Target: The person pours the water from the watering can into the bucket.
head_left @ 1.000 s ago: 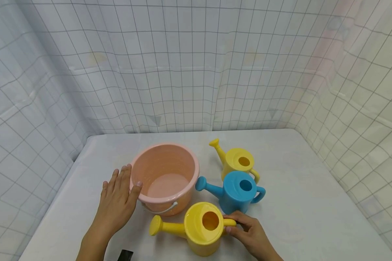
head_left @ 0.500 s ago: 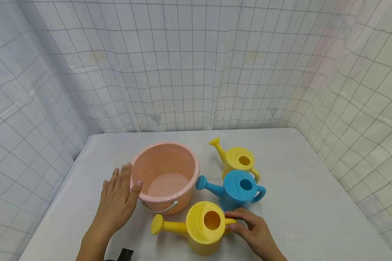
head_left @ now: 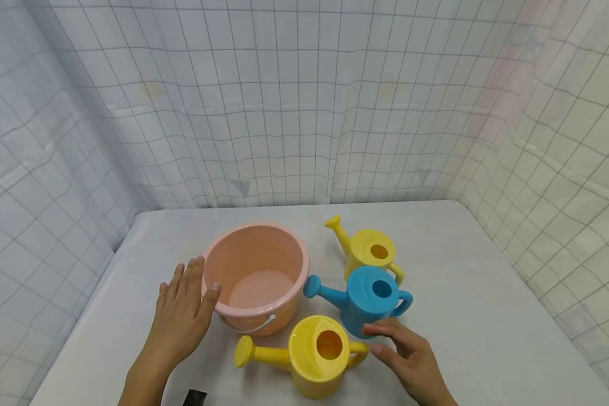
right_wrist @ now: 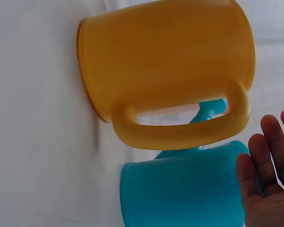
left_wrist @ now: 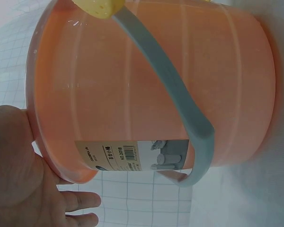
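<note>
The left hand rests straight-fingered against the rim of the pink bucket, upright on the bench. Next come the front yellow watering can, then the blue one and rear yellow one. Beside the front can's handle, the right hand curves loosely, thumb and fingers parted.

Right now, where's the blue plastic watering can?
In the head view, the blue can stands right of the round pink bucket, between two yellow watering cans.
</note>
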`<state>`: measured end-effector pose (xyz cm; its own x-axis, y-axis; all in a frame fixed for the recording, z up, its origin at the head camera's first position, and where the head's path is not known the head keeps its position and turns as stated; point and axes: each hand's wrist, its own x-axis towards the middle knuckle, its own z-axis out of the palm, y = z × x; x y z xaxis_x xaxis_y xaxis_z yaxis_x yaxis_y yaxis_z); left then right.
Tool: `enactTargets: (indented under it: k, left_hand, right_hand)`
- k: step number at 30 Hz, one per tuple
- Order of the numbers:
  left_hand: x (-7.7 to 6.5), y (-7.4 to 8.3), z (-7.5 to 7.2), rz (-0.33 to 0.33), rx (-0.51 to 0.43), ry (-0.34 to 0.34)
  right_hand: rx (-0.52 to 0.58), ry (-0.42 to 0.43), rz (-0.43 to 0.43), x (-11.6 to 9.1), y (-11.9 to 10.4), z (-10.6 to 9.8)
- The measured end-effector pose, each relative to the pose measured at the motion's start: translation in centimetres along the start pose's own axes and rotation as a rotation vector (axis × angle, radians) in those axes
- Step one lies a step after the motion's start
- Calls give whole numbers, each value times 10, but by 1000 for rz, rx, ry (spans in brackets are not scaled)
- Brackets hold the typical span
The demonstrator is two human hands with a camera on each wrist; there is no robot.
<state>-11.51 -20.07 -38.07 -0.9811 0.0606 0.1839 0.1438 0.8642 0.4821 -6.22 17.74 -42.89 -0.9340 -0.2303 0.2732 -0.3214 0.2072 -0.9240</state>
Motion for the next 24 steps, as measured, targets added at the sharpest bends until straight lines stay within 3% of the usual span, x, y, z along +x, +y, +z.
enactTargets:
  k: [9,14,24]
  left_hand:
    - [-1,-1,1,-3,-3,4]
    - [-1,-1,1,-5,0,11]
    - [-1,0,1,-6,0,9]
  right_hand:
    - [-6,35,-83,-1,-5,-14]
    - [-45,86,-42,1,-6,-24]
    - [6,156,-35,4,0,-38]
